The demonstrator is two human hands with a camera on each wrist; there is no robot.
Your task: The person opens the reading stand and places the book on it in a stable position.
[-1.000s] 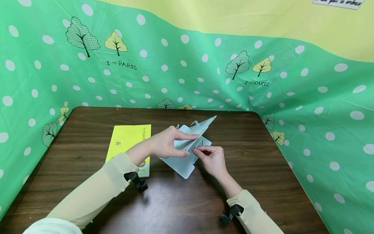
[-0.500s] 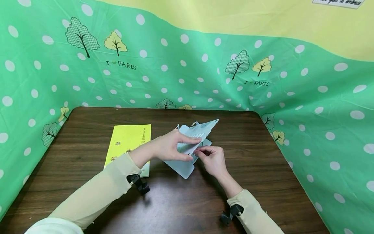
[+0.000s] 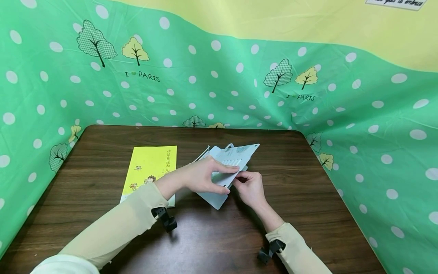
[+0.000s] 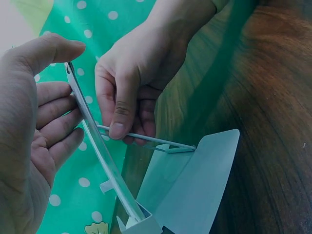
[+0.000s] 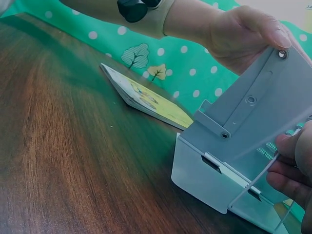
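A pale blue book stand (image 3: 236, 154) sits at mid-table, its slotted back panel tilted up over the flat base (image 3: 215, 200). With thumb and fingers on either side of the panel's edge, my left hand (image 3: 203, 176) holds it. My right hand (image 3: 252, 188), under the raised panel, pinches a thin wire support (image 4: 165, 141) between thumb and fingers. In the right wrist view the wire leg (image 5: 251, 186) slants up from the base to those fingers. From the head, the panel hides the right fingertips and the wire there.
A yellow book (image 3: 150, 161) lies left of the stand, partly under my left forearm. The dark wooden table (image 3: 308, 213) meets a green dotted cloth (image 3: 212, 87) at its back and sides. Each wrist wears a black camera mount (image 3: 272, 249).
My left hand has shifted slightly right and the back panel has swung down to the right, over the right fingertips. The right hand stays nearly still, keeping hold of the wire support.
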